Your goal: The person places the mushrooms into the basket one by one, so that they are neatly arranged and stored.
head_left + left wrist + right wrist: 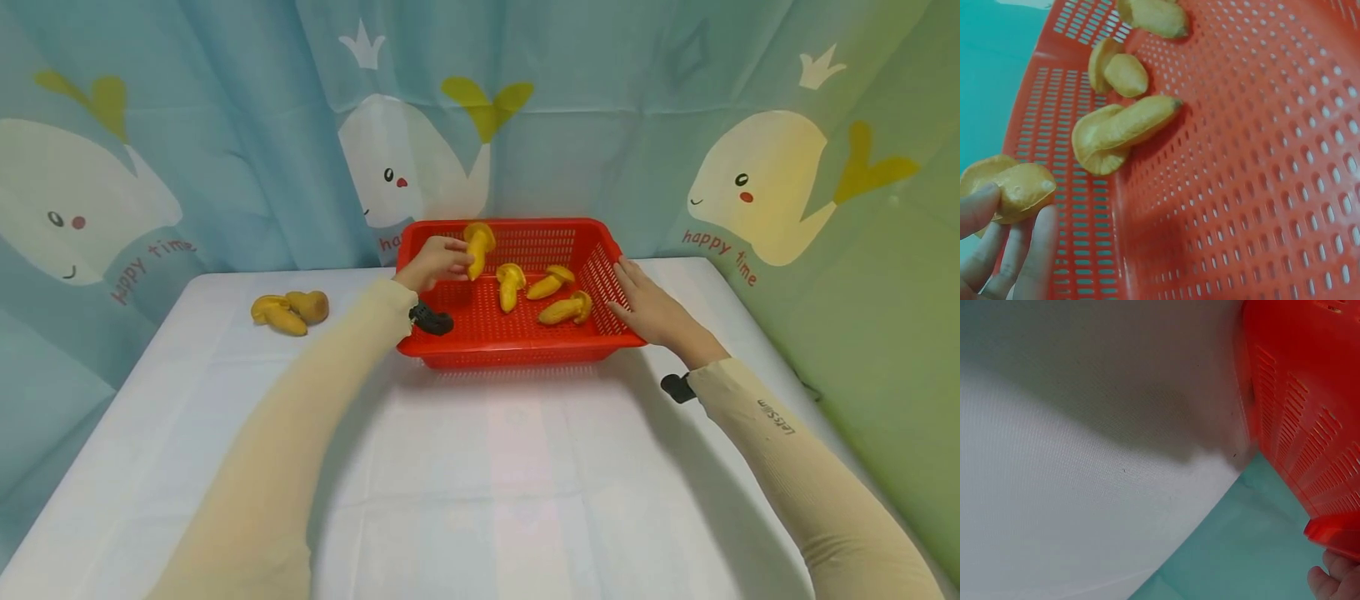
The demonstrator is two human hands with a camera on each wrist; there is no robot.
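Note:
My left hand pinches a yellow mushroom between thumb and fingers, over the left part of the red plastic basket. In the left wrist view, that mushroom overlaps the slotted basket wall, its pale stem end turned right. Three more yellow mushrooms lie in the basket: one near the middle, one behind it to the right and one nearer the front. At the basket's right rim rests my right hand, fingers extended along it; only its fingertips show in the right wrist view.
Two yellow mushrooms lie together on the white table, left of the basket. A blue curtain with whale prints hangs behind the table, and a green one runs along the right side.

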